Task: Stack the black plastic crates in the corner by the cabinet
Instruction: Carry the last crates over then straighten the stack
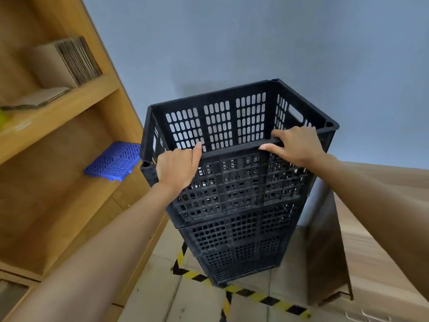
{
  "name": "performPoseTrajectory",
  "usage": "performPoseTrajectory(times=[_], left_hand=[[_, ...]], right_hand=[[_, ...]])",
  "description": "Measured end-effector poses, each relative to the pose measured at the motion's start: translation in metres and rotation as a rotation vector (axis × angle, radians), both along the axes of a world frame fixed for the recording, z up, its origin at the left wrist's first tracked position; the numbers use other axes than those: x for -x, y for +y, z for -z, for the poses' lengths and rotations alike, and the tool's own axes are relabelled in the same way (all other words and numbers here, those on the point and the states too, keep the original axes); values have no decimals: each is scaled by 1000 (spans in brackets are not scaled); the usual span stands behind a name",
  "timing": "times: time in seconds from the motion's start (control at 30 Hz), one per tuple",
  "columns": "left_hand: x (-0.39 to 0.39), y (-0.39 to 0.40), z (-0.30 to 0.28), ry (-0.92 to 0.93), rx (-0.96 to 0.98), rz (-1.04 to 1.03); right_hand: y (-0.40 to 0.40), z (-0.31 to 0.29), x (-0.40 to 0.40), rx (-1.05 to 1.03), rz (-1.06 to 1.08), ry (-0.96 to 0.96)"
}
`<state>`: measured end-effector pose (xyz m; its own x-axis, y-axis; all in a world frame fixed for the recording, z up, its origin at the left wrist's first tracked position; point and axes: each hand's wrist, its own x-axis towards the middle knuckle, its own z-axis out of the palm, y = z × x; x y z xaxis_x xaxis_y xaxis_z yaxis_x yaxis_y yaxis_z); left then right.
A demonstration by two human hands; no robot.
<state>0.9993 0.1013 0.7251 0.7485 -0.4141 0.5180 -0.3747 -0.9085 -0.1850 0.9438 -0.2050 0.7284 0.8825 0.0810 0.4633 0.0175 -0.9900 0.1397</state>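
Note:
A stack of black perforated plastic crates (239, 240) stands on the floor against the blue-grey wall, right of the wooden cabinet (76, 94). The top crate (218, 122) sits on the stack and looks empty. My left hand (178, 168) grips its near rim at the left end, thumb up along the rim. My right hand (297, 146) grips the same rim at the right end, fingers curled over the edge. Both forearms reach in from the bottom corners.
A blue plastic grid panel (113, 160) lies on a cabinet shelf close to the crates. Folded cardboard (67, 61) is on the shelf above. A large cardboard box (376, 228) stands right of the stack. Yellow-black hazard tape (260, 297) marks the floor.

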Motion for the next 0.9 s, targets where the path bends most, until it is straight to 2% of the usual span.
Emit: performPoseTrajectory(times=[0.53, 0.9], left_hand=[[-126, 33, -2, 76, 108, 263], [-176, 34, -1, 22, 101, 265]], right_hand=[[74, 6, -26, -38, 279, -57], [84, 3, -60, 23, 244, -113]])
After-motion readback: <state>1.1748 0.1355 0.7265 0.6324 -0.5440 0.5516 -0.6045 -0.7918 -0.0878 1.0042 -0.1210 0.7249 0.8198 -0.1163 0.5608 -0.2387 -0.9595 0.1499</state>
